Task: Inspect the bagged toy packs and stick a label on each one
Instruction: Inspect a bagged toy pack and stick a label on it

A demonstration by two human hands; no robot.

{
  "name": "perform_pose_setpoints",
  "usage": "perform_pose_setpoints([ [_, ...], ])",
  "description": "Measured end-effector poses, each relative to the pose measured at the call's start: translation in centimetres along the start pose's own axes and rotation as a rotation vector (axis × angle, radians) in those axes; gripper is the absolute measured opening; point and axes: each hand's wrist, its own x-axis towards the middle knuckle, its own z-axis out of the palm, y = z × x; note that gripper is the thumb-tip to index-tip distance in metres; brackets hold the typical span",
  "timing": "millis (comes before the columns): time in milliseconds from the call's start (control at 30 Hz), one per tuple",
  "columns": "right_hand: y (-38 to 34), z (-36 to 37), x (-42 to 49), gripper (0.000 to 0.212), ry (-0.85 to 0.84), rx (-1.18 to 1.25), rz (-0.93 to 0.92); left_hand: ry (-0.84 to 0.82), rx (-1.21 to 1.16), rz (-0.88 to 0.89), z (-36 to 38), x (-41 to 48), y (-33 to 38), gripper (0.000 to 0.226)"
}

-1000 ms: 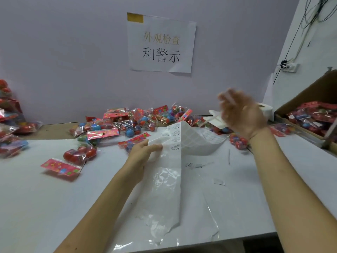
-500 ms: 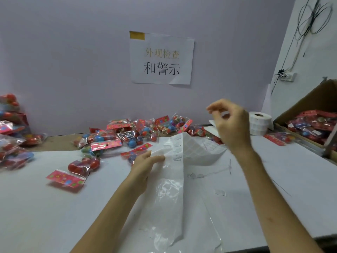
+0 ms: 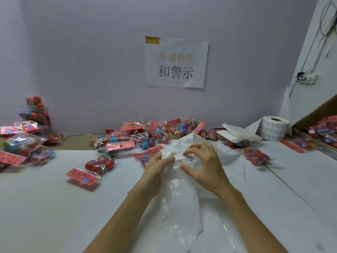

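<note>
Honestly, the label sheet [image 3: 182, 143] looks thin and floppy, so peel from a corner: left hand [image 3: 156, 167] pinches its edge, right hand [image 3: 204, 165] pinches it too; toy packs [image 3: 138, 136] sit piled behind.

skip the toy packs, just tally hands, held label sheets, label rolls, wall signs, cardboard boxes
hands: 2, left hand and right hand
held label sheet: 1
label roll: 1
wall sign: 1
cardboard box: 1
total: 6
</note>
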Motion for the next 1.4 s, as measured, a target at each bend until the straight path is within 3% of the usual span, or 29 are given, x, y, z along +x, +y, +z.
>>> perform_pose_setpoints([
  [233,0.4,-0.2,0.1,0.032,0.011,0.011,0.052,-0.088,0.050,0.020,0.0,-0.1,0.4,0.067],
  [667,0.8,-0.2,0.1,0.019,0.035,0.066,0.101,-0.035,0.133,0.108,0.2,0.0,0.2,0.054],
  [1100,0.7,-0.2,0.1,0.015,-0.003,0.164,0.222,0.017,0.267,0.176,0.8,0.0,0.1,0.058],
  [1233,0.8,-0.3,0.3,0.011,0.079,0.174,0.201,0.025,0.274,0.172,0.9,-0.1,0.1,0.058],
  [1400,1.2,-1.1,0.7,0.025,0.190,0.214,0.261,0.050,0.265,0.165,1.1,0.0,0.2,0.072],
])
